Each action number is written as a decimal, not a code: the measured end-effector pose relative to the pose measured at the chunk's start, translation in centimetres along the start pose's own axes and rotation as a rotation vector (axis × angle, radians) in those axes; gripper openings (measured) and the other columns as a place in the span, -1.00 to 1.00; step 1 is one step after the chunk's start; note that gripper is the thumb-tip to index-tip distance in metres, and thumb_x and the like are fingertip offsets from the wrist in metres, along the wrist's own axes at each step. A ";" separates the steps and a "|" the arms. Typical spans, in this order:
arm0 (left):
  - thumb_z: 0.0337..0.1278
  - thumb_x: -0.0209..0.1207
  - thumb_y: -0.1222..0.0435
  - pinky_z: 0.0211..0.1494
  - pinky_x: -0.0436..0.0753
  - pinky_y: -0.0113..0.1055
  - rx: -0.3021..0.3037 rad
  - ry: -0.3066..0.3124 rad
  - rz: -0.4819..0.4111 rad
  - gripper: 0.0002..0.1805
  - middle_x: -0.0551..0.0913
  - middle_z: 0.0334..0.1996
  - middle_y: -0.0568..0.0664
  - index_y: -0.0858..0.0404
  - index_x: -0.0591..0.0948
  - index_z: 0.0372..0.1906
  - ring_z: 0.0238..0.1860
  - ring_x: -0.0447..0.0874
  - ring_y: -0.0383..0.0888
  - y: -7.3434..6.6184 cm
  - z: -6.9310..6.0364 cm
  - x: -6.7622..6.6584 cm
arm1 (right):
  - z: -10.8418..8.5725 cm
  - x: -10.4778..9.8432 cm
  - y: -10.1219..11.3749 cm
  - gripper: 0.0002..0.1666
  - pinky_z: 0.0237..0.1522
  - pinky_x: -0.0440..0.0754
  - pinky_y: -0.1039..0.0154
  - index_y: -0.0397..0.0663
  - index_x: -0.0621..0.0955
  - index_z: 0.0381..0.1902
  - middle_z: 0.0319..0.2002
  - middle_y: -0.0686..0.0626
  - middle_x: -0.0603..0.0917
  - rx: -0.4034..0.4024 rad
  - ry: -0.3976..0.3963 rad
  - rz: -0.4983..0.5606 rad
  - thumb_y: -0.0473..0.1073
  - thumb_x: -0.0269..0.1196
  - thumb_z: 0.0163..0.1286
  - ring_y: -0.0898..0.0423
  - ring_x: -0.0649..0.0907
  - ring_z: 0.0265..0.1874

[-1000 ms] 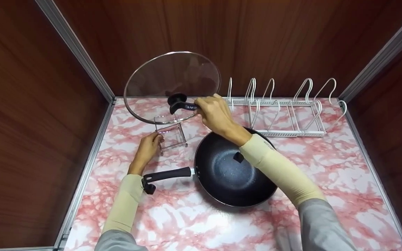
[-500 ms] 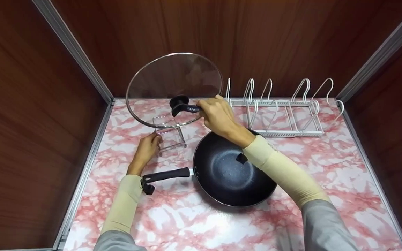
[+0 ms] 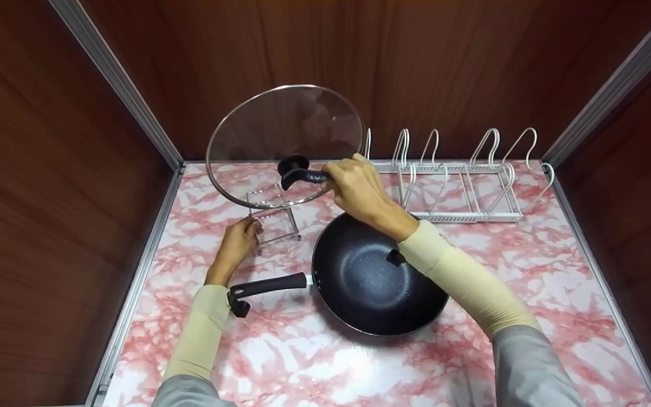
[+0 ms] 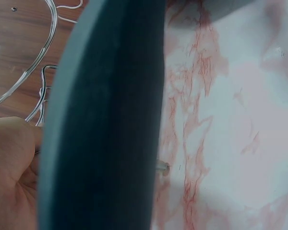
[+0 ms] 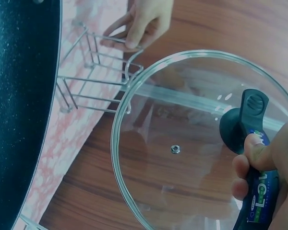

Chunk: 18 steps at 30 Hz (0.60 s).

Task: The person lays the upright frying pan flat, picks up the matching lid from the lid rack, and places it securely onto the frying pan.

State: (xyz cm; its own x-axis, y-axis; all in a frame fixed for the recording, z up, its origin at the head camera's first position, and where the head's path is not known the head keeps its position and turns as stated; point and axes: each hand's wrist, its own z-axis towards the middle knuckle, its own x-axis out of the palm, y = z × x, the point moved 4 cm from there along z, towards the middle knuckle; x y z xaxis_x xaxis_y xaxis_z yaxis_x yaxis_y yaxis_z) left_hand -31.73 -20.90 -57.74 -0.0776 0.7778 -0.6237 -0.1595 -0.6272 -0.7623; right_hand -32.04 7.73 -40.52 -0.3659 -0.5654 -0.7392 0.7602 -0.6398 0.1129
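Note:
My right hand point(image 3: 357, 186) grips the black handle point(image 5: 259, 199) of a round glass lid point(image 3: 280, 121) with a metal rim. The lid stands tilted nearly upright, its lower edge at a small wire lid stand point(image 3: 278, 241); whether it rests there is hard to tell. My left hand point(image 3: 238, 243) pinches the stand's left side, as the right wrist view shows. Right of the stand sits a black wok point(image 3: 379, 277), its long handle point(image 3: 274, 284) pointing left below my left hand. That handle covers much of the left wrist view.
A white wire rack point(image 3: 467, 217) with several upright loops stands at the back right, behind the wok. Brown wood-look panels point(image 3: 325, 51) enclose the back and sides. The tabletop point(image 3: 325, 373) has a red-and-white marbled surface.
The lid and my right hand have shifted slightly rightward and down in the head view, while the view itself drifted a little. My left hand keeps its hold on the stand.

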 end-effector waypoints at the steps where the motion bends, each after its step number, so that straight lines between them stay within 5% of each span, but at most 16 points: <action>1: 0.58 0.05 0.43 -0.30 0.52 -0.36 0.003 0.001 -0.003 -0.75 0.77 -0.32 0.28 0.41 0.70 -0.23 -0.43 0.66 -0.03 0.0 0.0 0.0 | 0.0 -0.1 0.0 -0.90 -0.21 0.51 0.00 -0.15 0.68 -0.21 -0.42 -0.07 0.77 -0.002 0.001 -0.002 -0.31 0.36 0.32 -0.11 0.71 -0.42; 14: 0.57 0.05 0.45 -0.13 0.63 -0.20 0.013 -0.004 -0.014 -0.77 0.80 -0.28 0.26 0.44 0.70 -0.19 -0.31 0.74 0.13 0.1 -0.1 0.0 | -0.6 -1.6 0.1 -0.88 -0.18 0.51 0.00 -0.15 0.67 -0.20 -0.41 -0.08 0.77 0.028 0.025 0.001 -0.31 0.38 0.30 -0.09 0.71 -0.41; 18: 0.58 0.05 0.44 -0.17 0.60 -0.24 0.005 -0.007 -0.009 -0.76 0.79 -0.28 0.28 0.44 0.70 -0.20 -0.36 0.71 0.04 0.1 -0.1 -0.1 | -1.0 -1.9 0.1 -0.90 -0.17 0.51 -0.01 -0.15 0.66 -0.21 -0.44 -0.08 0.74 0.033 0.038 -0.007 -0.30 0.35 0.32 -0.09 0.68 -0.46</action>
State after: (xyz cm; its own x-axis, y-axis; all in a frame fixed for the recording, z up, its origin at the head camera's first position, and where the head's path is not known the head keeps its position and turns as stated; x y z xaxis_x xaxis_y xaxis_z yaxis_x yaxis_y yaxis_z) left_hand -31.65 -21.00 -57.79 -0.0826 0.7836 -0.6157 -0.1647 -0.6200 -0.7671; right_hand -30.73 9.28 -39.75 -0.3497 -0.5413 -0.7646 0.7395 -0.6606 0.1295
